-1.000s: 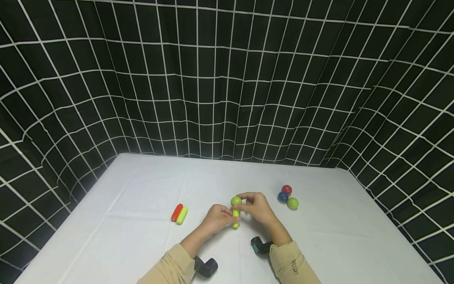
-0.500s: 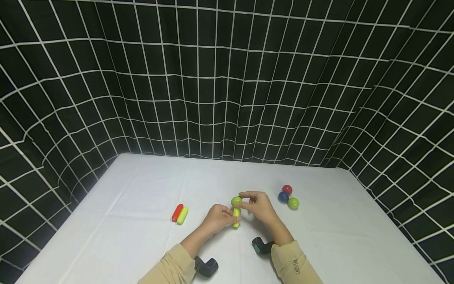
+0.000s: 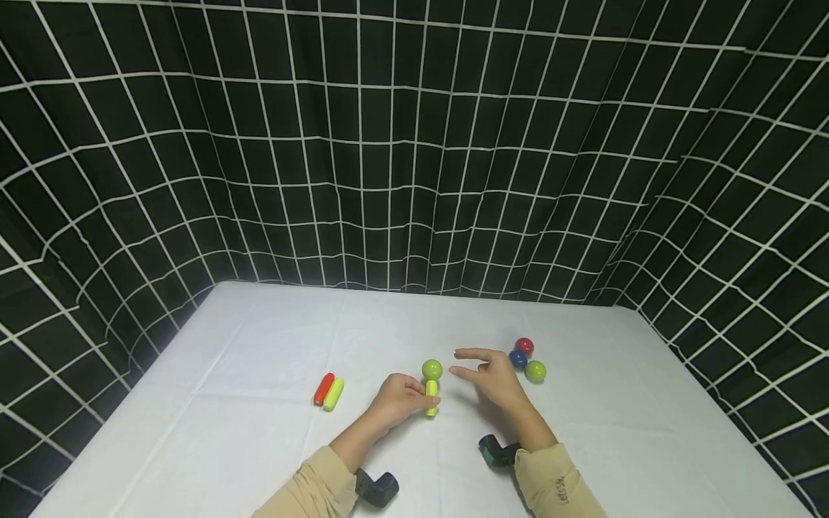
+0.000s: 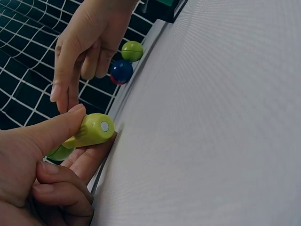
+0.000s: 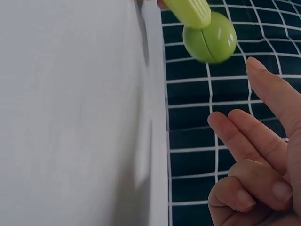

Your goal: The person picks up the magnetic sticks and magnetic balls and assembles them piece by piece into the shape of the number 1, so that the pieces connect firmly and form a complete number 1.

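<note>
My left hand (image 3: 396, 397) pinches a short yellow-green rod (image 3: 431, 397) between thumb and fingers. A silvery disc (image 4: 104, 126) sits in the rod's near end, seen in the left wrist view. At the far end a shiny green ball (image 3: 432, 370) is joined to the rod, with a thin seam round it in the right wrist view. Just right of the ball is my right hand (image 3: 495, 378), holding nothing. Its thumb and index finger stand apart with a gap between them and the ball, while the other fingers curl in.
Left of the hands, a red rod (image 3: 324, 389) and another yellow-green rod (image 3: 333, 394) lie side by side on the white tabletop (image 3: 259, 446). Red (image 3: 524, 347), blue (image 3: 517, 360) and green (image 3: 535, 371) balls cluster beyond my right hand. A black gridded curtain (image 3: 388, 165) surrounds the table.
My right hand has let go of the green ball and drawn away to the right, its fingers spreading. The ball stays on the rod, and my left hand keeps its place.
</note>
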Available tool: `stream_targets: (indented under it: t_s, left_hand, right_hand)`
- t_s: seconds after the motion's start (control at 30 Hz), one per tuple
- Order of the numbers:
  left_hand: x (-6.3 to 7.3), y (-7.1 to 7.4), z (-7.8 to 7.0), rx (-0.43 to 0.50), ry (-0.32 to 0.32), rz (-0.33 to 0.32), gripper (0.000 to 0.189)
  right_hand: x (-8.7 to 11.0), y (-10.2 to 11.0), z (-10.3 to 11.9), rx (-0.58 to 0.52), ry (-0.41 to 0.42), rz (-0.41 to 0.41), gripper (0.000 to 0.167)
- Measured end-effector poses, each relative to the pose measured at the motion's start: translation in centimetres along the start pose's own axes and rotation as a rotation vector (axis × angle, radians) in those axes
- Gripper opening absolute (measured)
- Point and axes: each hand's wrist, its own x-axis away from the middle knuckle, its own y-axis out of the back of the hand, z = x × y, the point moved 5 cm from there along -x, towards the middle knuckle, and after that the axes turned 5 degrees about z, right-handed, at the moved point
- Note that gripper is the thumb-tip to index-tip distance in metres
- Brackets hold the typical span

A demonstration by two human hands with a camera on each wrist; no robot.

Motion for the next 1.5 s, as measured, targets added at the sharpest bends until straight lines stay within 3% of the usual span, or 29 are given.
stream_targets:
  t_s: [0.27,0.5,0.83,1.13,1.5]
  left_hand:
    - [0.1,0.0,0.1,0.002,0.005,-0.006,0.026]
    - [0.1,0.2,0.3,0.007,0.009,-0.014,0.026]
    - [0.2,0.1,0.3,0.016,0.0,-0.004,0.025]
    - [0.1,0.0,0.4,0.022,0.0,0.001,0.025]
    - [0.0,0.0,0.1,0.014,0.004,-0.003,0.025]
  right_hand:
    - [0.6,2.1,-1.9,-0.003,-0.073,-0.028,0.037]
    - [1.1,4.0,-3.1,0.037,-0.067,-0.079,0.035]
    - [1.7,6.2,-5.1,-0.033,-0.152,-0.096,0.04]
    - [2.5,8.1,-6.6,0.0,-0.249,-0.069,0.056]
    - [2.8,9.2,-8.6,0.029,-0.29,-0.089,0.063]
